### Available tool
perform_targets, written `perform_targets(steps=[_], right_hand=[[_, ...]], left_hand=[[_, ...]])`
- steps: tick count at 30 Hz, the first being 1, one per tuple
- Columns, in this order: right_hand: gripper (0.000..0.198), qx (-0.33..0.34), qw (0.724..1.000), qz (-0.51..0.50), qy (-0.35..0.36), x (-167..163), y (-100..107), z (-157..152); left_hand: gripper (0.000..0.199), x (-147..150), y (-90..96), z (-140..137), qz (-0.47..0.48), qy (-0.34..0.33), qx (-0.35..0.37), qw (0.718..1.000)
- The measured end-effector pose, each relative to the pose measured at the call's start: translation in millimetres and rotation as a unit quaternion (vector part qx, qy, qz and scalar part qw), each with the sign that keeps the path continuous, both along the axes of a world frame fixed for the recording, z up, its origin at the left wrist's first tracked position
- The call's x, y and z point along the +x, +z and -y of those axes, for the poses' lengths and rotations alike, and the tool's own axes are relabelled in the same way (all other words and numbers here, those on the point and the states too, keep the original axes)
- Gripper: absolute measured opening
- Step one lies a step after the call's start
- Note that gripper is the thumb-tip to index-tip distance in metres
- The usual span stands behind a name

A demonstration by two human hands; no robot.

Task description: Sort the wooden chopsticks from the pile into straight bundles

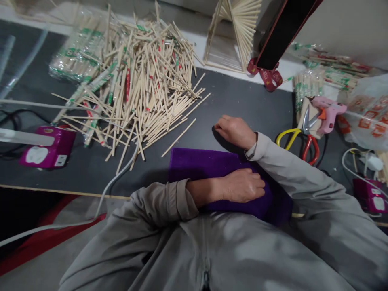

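Note:
My left hand (243,185) rests knuckles-up on a folded purple cloth (198,161) at the table's front edge. Its fingers are curled into a fist, and no object shows in it. Farther forward, my right hand (235,130) lies on the grey tabletop just beyond the cloth, also closed, with nothing visible in its fingers. To the left of it spreads a large heap of loose wooden chopsticks (157,89). One single chopstick (178,137) lies apart near the cloth's far left corner.
Plastic-wrapped chopsticks (80,50) lie back left. A fan-shaped stick structure (242,24) stands behind. On the right are scissors (313,147), a pink glue gun (329,113) and a plastic bag (371,109). A purple power socket (48,147) and white cable (113,180) occupy the left.

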State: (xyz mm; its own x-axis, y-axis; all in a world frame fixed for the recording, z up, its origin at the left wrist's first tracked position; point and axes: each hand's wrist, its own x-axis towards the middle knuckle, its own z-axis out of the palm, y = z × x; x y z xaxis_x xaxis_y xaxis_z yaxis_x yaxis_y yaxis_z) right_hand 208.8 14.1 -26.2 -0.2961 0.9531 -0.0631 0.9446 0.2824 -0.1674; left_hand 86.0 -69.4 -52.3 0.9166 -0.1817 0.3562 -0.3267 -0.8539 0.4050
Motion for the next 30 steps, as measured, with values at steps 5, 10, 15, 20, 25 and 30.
perform_targets(steps=[5,10,15,20,25,30], right_hand=[[0.035,-0.023,0.987,0.146,0.058,-10,16,0],[0.033,-0.025,0.974,0.199,0.109,-19,22,0],[0.033,-0.031,0.983,0.161,0.085,-19,11,-10],[0.024,-0.028,0.999,0.018,-0.016,7,11,-14],[0.012,0.101,0.974,-0.111,-0.171,87,57,13],[0.029,0.306,0.811,-0.13,-0.482,229,130,69]], left_hand=[[0.013,0,2.4,-1,0.002,-0.004,-0.005,1.0],[0.014,0,3.4,-2,-0.007,-0.003,-0.011,1.0],[0.022,-3,-1.2,-2,-0.005,0.01,-0.012,1.0],[0.025,-4,-3.1,-8,-0.011,0.004,-0.006,1.0],[0.024,-3,-4.5,-12,-0.006,0.001,0.005,1.0],[0.022,-2,-7.7,-13,0.009,0.007,-0.011,1.0]])
